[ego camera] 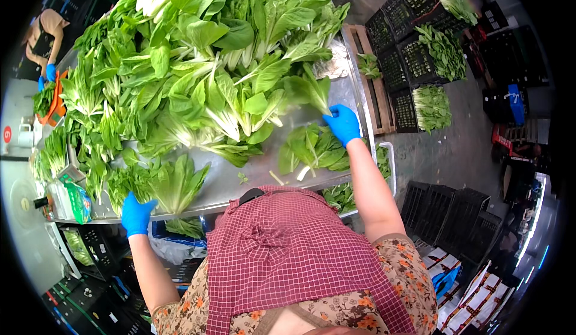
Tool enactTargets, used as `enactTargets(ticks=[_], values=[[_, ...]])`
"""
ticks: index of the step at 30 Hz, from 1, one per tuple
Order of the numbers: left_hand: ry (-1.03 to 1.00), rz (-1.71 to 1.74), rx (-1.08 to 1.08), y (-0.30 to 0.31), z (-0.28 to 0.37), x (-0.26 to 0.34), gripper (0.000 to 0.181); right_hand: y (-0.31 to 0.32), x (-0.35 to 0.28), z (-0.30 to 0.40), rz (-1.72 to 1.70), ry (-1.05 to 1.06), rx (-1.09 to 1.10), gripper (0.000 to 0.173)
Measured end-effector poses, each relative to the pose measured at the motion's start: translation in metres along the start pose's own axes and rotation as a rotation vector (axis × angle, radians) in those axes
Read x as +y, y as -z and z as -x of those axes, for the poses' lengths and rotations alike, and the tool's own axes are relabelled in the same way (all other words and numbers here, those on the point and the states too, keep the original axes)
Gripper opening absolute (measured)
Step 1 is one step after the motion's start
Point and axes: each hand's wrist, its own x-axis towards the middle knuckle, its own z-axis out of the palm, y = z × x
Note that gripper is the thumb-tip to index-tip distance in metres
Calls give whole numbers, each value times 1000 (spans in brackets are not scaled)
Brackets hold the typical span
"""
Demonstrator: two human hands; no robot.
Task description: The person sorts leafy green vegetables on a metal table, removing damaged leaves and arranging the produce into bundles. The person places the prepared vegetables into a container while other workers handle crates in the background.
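My right hand (343, 124), in a blue glove, pinches the pale stem end of a leafy green (315, 93) above the metal table's right side. Its leaves point away from me toward a large heap of leafy greens (216, 65). Just below that hand lies a smaller pile of loose leaves (312, 148). My left hand (136, 215), also gloved in blue, is at the table's front edge with thumb and forefinger apart. It is beside a bunch of greens (130, 182) and a broad-leaved head (177, 184); any contact with the leaves is unclear.
The metal table (225, 180) ends close to my apron. A green plastic packet (78, 202) and a scale (72, 166) are at left. Beyond the right edge are a wooden pallet (371, 92) and stacked black crates (398, 72). A gloved co-worker (47, 38) stands far left.
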Motion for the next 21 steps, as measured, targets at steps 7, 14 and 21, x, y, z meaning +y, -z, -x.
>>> enactTargets(ticks=[7, 14, 21], values=[[-542, 757, 32, 10, 28, 151, 39, 34, -10, 80, -785, -203, -322, 31], [-799, 1120, -816, -32, 92, 312, 38, 15, -64, 139, -991, -137, -203, 33], [-587, 1245, -1386, -40, 90, 314, 46, -15, -81, 163, -974, -36, -190, 27]])
